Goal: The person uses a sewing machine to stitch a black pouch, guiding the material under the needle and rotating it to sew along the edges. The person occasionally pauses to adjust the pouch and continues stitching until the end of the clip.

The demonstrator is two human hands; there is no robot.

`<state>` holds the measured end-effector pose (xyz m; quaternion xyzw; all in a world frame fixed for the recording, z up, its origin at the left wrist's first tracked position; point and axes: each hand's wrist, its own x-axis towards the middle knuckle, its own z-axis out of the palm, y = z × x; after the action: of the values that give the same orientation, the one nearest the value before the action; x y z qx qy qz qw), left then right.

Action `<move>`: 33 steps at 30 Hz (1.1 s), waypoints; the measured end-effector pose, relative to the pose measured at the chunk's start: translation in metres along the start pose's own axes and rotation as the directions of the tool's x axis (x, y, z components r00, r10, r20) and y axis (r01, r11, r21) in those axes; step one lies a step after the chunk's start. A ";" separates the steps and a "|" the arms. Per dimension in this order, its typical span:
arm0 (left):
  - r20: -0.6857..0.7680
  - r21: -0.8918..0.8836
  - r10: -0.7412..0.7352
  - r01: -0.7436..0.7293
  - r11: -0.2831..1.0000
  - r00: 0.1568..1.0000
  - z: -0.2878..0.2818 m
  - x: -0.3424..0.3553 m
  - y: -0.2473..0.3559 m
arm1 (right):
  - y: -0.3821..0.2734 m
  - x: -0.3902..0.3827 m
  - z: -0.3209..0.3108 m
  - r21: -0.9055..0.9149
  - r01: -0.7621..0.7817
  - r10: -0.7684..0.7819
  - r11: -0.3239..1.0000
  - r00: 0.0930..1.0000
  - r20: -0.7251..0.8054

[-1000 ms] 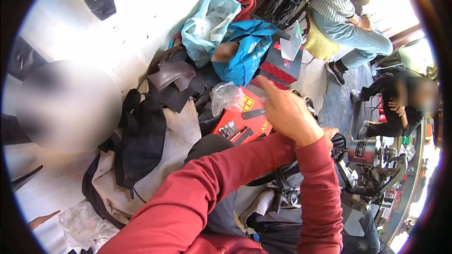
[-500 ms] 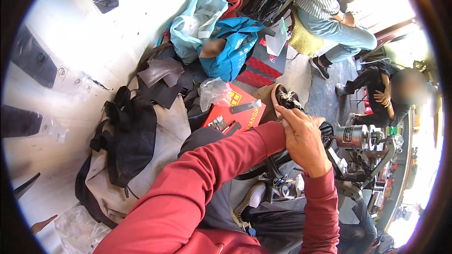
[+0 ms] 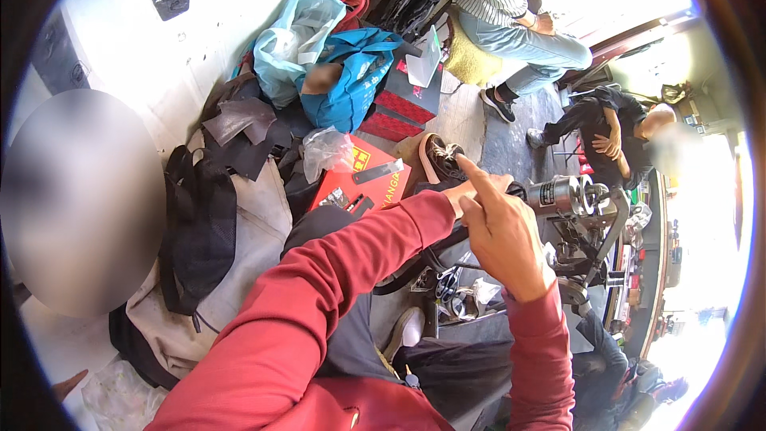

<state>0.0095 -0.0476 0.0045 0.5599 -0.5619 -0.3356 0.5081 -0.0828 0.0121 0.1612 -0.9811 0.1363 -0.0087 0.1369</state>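
dark shoe (image 3: 436, 161) with pale laces is located just beyond the two hands, beside the right end of a red box (image 3: 381, 155). the right hand (image 3: 513, 241) is in front of the left hand (image 3: 463, 192) and covers a big part of it. on the right hand, the index finger is stretched straight toward the shoe, and the thumb is a little apart from it; the other fingers are mostly hidden, so i cannot tell how they are bent. whether the index fingertip touches the shoe, i also cannot tell. the fingers of the left hand are hidden too, and i cannot tell if they are spread or pinching something. on the red box lie a flat grey strip (image 3: 378, 171) and a clear plastic bag (image 3: 325, 152). to the right of the hands is a silver motor (image 3: 556, 194).
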 end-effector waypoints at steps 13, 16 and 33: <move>-0.011 0.091 0.008 -0.007 0.996 1.000 0.005 -0.011 -0.009 | 0.049 0.063 0.059 -0.085 0.104 -0.121 0.991 0.965 -0.231; -0.019 0.113 0.027 -0.025 0.993 0.999 0.006 -0.004 -0.011 | 0.051 0.023 0.047 0.048 0.193 -0.171 0.980 0.942 -0.290; -0.080 0.243 -0.087 0.104 0.964 0.993 -0.002 -0.006 -0.002 | 0.158 -0.217 0.070 0.211 -0.381 0.429 0.900 0.859 -0.280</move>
<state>0.0110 -0.0418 0.0019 0.6562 -0.5540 -0.2677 0.4368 -0.3296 -0.0572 0.0551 -0.9028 0.3591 -0.1484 0.1845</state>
